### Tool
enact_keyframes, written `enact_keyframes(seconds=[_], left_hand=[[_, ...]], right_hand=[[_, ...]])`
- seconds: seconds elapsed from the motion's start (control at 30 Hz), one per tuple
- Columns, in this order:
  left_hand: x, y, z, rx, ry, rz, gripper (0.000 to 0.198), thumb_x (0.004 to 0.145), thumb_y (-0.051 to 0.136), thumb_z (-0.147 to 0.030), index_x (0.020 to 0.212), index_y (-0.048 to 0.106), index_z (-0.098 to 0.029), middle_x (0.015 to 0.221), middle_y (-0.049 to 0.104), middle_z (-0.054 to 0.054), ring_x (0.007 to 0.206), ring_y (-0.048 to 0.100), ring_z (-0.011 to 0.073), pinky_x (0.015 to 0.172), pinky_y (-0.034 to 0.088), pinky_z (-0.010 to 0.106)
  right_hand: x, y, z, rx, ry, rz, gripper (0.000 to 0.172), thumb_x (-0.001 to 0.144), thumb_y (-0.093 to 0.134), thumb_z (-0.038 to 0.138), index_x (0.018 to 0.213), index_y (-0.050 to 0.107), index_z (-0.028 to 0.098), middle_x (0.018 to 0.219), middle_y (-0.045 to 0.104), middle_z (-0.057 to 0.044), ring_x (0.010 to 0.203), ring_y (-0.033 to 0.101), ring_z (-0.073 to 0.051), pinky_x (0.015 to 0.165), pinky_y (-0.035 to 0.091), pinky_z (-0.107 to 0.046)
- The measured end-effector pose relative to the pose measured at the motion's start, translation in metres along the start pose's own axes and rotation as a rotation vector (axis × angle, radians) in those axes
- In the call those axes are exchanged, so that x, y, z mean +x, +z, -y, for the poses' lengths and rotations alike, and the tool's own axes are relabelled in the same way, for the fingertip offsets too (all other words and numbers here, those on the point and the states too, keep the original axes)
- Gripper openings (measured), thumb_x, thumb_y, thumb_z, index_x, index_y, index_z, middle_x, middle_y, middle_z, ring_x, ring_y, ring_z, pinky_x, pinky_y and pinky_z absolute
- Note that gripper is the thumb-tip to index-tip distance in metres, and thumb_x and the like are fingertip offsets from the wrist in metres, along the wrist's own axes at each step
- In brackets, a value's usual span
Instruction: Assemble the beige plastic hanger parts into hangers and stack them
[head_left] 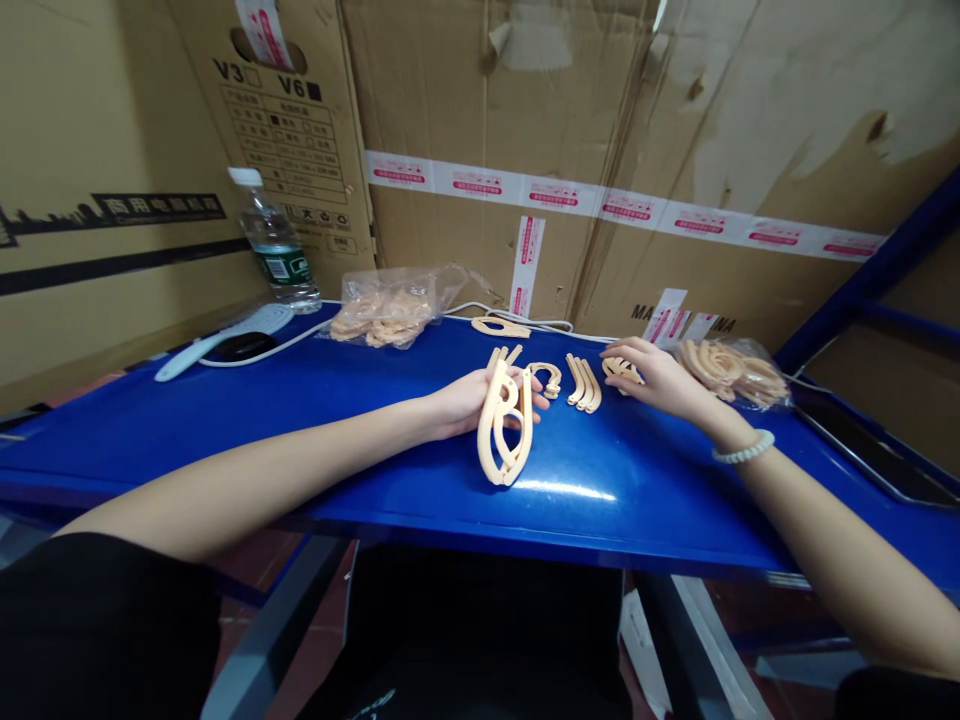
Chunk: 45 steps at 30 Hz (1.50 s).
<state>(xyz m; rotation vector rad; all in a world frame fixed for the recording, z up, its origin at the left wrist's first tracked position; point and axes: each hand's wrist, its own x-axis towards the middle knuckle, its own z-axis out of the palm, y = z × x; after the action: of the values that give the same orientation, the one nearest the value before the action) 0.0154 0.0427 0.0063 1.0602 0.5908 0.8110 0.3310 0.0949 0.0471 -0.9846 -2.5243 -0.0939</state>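
Note:
My left hand (469, 400) is closed around a bundle of peach plastic hanger-like pieces (504, 432), which stands on end on the blue table (315, 400). My right hand (656, 378) rests further right, its fingers curled over another peach piece (621, 370) lying on the table. Between the hands lie a small curved piece (547, 378) and a few stacked curved strips (584, 384). One more peach piece (500, 327) lies behind them near the boxes.
Two clear bags of peach parts sit on the table, one at back left (386, 308), one at right (731, 370). A water bottle (274, 245), a white device (225, 340) and cardboard boxes (570, 150) line the back. A dark tray (870, 450) lies at the right edge.

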Motion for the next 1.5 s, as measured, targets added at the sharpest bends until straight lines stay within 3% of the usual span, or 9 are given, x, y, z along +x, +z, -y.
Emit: enact_keyframes(seconds=[0.1, 0.2, 0.3, 0.37, 0.5, 0.73, 1.03, 1.2, 1.5], left_hand=[[0.002, -0.001, 0.002, -0.023, 0.007, -0.016, 0.013, 0.083, 0.064, -0.012, 0.095, 0.070, -0.010, 0.091, 0.075, 0.012, 0.075, 0.072, 0.0196, 0.065, 0.058, 0.027], [0.003, -0.001, 0.003, -0.028, 0.009, -0.060, 0.026, 0.078, 0.060, -0.003, 0.100, 0.071, -0.010, 0.082, 0.073, 0.008, 0.067, 0.068, 0.0171, 0.061, 0.056, 0.026], [0.002, 0.003, 0.001, -0.072, 0.020, -0.191, 0.023, 0.088, 0.057, -0.009, 0.107, 0.071, -0.010, 0.081, 0.072, 0.007, 0.062, 0.065, 0.0158, 0.059, 0.055, 0.026], [-0.001, 0.008, -0.001, -0.153, 0.019, -0.262, 0.022, 0.096, 0.055, -0.022, 0.107, 0.070, -0.010, 0.080, 0.071, 0.008, 0.064, 0.065, 0.0170, 0.063, 0.057, 0.028], [-0.007, 0.018, 0.002, -0.175, 0.051, -0.205, 0.037, 0.094, 0.062, -0.044, 0.105, 0.068, -0.009, 0.085, 0.071, 0.011, 0.076, 0.067, 0.0218, 0.073, 0.058, 0.034], [-0.012, 0.016, 0.023, 0.315, 0.281, -0.230, 0.029, 0.075, 0.080, -0.026, 0.099, 0.070, -0.012, 0.095, 0.072, 0.006, 0.091, 0.066, 0.0204, 0.084, 0.051, 0.031], [-0.009, 0.019, 0.022, 0.056, 0.155, -0.229, 0.032, 0.065, 0.065, -0.005, 0.095, 0.066, -0.012, 0.090, 0.072, 0.006, 0.085, 0.069, 0.0200, 0.079, 0.055, 0.031], [-0.010, 0.019, 0.023, 0.033, 0.147, -0.220, 0.017, 0.077, 0.073, -0.016, 0.092, 0.067, -0.011, 0.087, 0.072, 0.007, 0.083, 0.070, 0.0211, 0.081, 0.058, 0.035], [-0.015, 0.020, 0.023, 0.169, 0.233, -0.283, 0.037, 0.092, 0.069, -0.047, 0.087, 0.066, -0.010, 0.083, 0.074, 0.010, 0.075, 0.072, 0.0215, 0.076, 0.061, 0.036]], right_hand=[[0.003, 0.006, 0.063, 0.011, -0.323, -0.123, 0.027, 0.101, 0.057, 0.031, 0.123, 0.065, 0.019, 0.120, 0.067, -0.015, 0.113, 0.062, -0.029, 0.097, 0.052, -0.048], [0.000, 0.019, 0.119, -0.034, -0.605, 0.003, 0.024, 0.104, 0.055, 0.027, 0.124, 0.065, 0.018, 0.124, 0.069, -0.013, 0.118, 0.060, -0.028, 0.098, 0.050, -0.046], [-0.007, 0.032, 0.141, -0.142, -0.696, 0.007, 0.020, 0.105, 0.052, 0.021, 0.117, 0.067, 0.015, 0.123, 0.070, -0.011, 0.117, 0.060, -0.026, 0.094, 0.051, -0.041], [-0.009, 0.038, 0.138, -0.192, -0.676, -0.010, 0.021, 0.106, 0.050, 0.019, 0.115, 0.068, 0.015, 0.125, 0.070, -0.011, 0.117, 0.061, -0.025, 0.091, 0.051, -0.038], [-0.009, 0.040, 0.126, -0.239, -0.623, -0.022, 0.021, 0.107, 0.049, 0.019, 0.113, 0.069, 0.017, 0.122, 0.071, -0.011, 0.115, 0.062, -0.023, 0.091, 0.051, -0.038], [-0.009, 0.043, 0.126, -0.357, -0.636, -0.141, 0.017, 0.103, 0.053, 0.014, 0.104, 0.070, 0.017, 0.116, 0.072, -0.010, 0.113, 0.061, -0.024, 0.098, 0.048, -0.042], [-0.010, 0.044, 0.128, -0.436, -0.600, -0.165, 0.018, 0.103, 0.053, 0.013, 0.105, 0.069, 0.019, 0.108, 0.073, -0.007, 0.108, 0.061, -0.022, 0.104, 0.044, -0.043], [-0.010, 0.044, 0.127, -0.518, -0.548, -0.185, 0.023, 0.105, 0.047, 0.013, 0.101, 0.069, 0.018, 0.110, 0.072, -0.009, 0.098, 0.060, -0.023, 0.105, 0.041, -0.048], [-0.011, 0.048, 0.122, -0.543, -0.232, -0.030, 0.020, 0.097, 0.046, 0.007, 0.093, 0.064, 0.015, 0.089, 0.069, -0.010, 0.086, 0.057, -0.025, 0.104, 0.032, -0.047]])
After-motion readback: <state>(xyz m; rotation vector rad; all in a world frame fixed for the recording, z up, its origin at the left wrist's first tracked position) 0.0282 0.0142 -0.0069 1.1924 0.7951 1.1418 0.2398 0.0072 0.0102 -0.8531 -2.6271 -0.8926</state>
